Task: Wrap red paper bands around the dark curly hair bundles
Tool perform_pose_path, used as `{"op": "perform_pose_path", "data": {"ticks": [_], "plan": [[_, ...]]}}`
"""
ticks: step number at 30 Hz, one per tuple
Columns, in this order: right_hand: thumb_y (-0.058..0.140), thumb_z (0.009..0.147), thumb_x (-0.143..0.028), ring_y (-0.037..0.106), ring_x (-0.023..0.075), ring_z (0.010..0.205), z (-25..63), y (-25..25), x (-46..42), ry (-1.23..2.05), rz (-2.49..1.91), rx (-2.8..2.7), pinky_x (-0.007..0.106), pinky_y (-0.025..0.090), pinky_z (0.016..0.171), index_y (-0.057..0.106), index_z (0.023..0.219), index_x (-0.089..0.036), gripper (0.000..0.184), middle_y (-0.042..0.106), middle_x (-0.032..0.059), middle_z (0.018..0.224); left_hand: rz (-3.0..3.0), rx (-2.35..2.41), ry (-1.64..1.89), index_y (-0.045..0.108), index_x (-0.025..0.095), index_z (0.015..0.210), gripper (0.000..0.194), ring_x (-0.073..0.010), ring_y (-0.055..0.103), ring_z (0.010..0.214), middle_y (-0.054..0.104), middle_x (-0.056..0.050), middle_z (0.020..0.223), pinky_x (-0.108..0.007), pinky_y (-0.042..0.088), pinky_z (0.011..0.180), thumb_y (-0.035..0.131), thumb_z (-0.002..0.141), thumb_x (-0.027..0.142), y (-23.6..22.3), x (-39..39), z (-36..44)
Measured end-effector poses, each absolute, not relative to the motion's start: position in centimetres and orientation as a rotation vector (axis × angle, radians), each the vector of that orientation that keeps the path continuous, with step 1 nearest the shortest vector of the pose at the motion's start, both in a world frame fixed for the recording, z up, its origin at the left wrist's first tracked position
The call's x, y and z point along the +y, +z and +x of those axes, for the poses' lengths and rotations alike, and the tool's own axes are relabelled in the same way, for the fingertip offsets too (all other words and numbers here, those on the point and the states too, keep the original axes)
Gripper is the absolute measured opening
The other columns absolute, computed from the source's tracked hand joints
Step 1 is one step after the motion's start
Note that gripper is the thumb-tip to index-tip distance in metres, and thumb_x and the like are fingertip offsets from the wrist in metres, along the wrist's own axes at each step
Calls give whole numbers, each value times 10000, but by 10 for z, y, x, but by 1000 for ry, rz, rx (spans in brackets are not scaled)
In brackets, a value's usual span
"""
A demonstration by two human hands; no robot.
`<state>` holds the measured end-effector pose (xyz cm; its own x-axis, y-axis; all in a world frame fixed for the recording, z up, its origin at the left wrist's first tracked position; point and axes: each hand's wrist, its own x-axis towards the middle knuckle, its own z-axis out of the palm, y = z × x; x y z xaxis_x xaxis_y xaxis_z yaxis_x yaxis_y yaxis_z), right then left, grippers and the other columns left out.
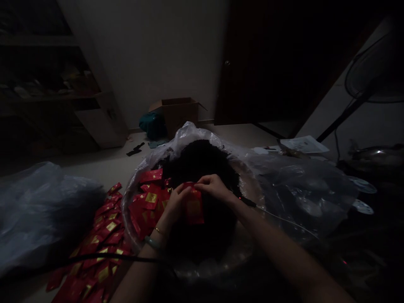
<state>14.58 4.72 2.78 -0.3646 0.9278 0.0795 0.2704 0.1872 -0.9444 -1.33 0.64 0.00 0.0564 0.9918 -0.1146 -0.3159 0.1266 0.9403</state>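
A red packet [194, 208] with a gold label hangs upright above a dark heap. The fingers of my left hand [175, 204] are closed on its upper left edge. My right hand [214, 187] pinches the top edge from the other side. Below lies a heap of dark loose material [205, 160], too dim to name, in a wide round container [252, 248] lined with clear plastic. More red packets [151, 200] lie inside the container by my left hand. A small dark device [248, 202] with a red light and a thin cable rests near my right wrist.
Several red packets [104, 240] are piled on the floor at left, beside a large plastic bag [41, 214]. A dark cable [110, 256] crosses the near left. Behind stand a cardboard box [181, 115] and a teal bag [153, 125]. A fan [375, 71] stands at right.
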Motion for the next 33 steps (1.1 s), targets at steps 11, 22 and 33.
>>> {"op": "perform_pose_path", "data": {"ticks": [11, 22, 33], "plan": [[537, 833, -287, 570, 234, 1062, 215, -7, 64, 634, -1807, -2194, 306, 420, 874, 573, 1179, -179, 364, 619, 115, 1156, 498, 844, 984, 618, 118, 929, 256, -181, 663, 582, 725, -115, 876, -301, 532, 560, 645, 750, 298, 6, 5, -16], [587, 800, -349, 569, 295, 1069, 254, -24, 57, 761, -1709, -2126, 368, 425, 899, 557, 1228, -150, 473, 616, 146, 1164, 533, 806, 978, 631, 105, 923, 418, -186, 643, 557, 726, -125, 812, -313, 514, 558, 617, 735, 477, 10, 0, -15], [599, 766, -468, 615, 230, 895, 180, 74, 36, 1135, -1125, -2346, 307, 466, 753, 629, 1153, -176, 486, 679, 59, 1036, 905, 872, 1012, 701, 102, 818, 359, -177, 632, 626, 715, -67, 729, -269, 463, 636, 806, 536, 298, 6, -2, -6]]}}
